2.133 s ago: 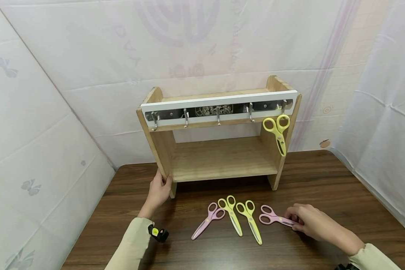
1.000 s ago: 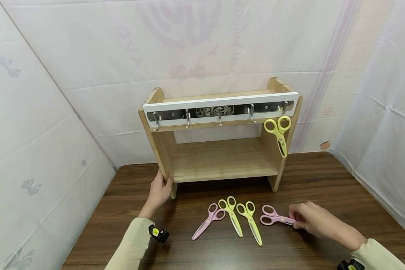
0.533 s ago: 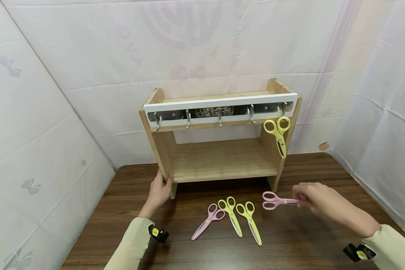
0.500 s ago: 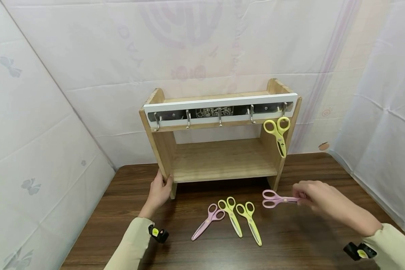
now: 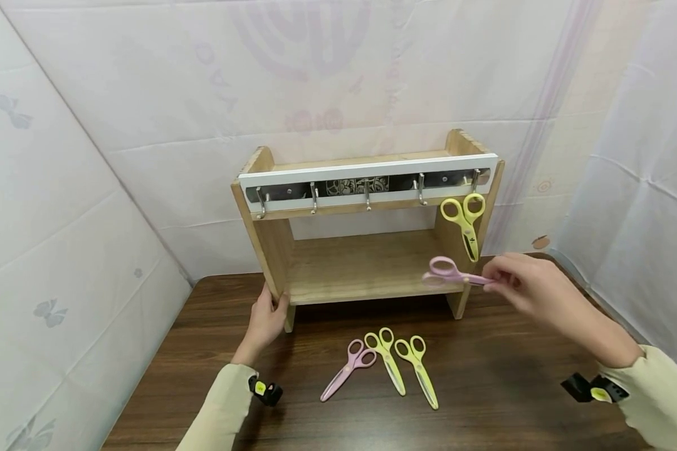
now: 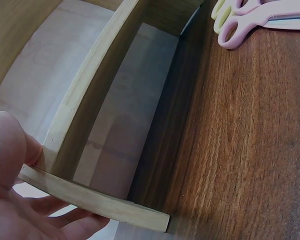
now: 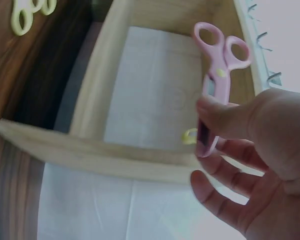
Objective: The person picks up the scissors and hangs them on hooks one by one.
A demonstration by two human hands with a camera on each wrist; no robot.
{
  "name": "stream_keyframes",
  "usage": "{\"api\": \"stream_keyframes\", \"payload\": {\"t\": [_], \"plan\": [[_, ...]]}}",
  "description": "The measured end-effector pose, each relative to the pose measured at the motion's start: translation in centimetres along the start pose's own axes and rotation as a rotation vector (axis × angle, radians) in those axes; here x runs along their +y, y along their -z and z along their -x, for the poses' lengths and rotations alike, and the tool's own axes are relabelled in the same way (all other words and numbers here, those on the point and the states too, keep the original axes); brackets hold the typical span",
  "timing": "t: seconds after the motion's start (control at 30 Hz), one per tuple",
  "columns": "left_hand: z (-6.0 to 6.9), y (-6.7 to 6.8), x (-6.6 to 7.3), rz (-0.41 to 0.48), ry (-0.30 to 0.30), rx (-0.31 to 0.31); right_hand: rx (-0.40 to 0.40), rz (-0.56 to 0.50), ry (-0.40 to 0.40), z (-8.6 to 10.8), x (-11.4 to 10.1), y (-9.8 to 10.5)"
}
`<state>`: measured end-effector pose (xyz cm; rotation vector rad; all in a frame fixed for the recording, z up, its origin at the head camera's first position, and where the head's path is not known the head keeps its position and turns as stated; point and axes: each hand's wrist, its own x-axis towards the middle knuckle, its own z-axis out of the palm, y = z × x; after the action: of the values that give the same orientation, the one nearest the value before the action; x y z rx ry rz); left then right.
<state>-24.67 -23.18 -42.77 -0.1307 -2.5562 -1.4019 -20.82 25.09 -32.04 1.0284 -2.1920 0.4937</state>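
At my frame's right, the right grip pinches pink plastic-handled scissors tip-end; I'd lead handles-first, the left grip clasping the pale wooden shelf as brace.

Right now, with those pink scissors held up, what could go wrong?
The right hand pinches the pink scissors near one end only, so they might tip or slip. They could also knock the hanging yellow scissors off the rightmost hook. And if the left hand let go of the wooden rack, a bump might shift it.
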Motion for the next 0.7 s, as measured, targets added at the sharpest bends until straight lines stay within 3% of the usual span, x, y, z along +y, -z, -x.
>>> {"api": "stream_keyframes", "payload": {"t": [0.37,0.7], "plan": [[0.2,-0.1,-0.1,-0.006,0.0,-0.004,0.185,-0.117,-0.15,-3.2,-2.1,-0.7],[0.0,-0.1,-0.2,-0.017,0.0,0.019,0.224,-0.178,-0.253,-4.5,-2.6,-2.3]]}}
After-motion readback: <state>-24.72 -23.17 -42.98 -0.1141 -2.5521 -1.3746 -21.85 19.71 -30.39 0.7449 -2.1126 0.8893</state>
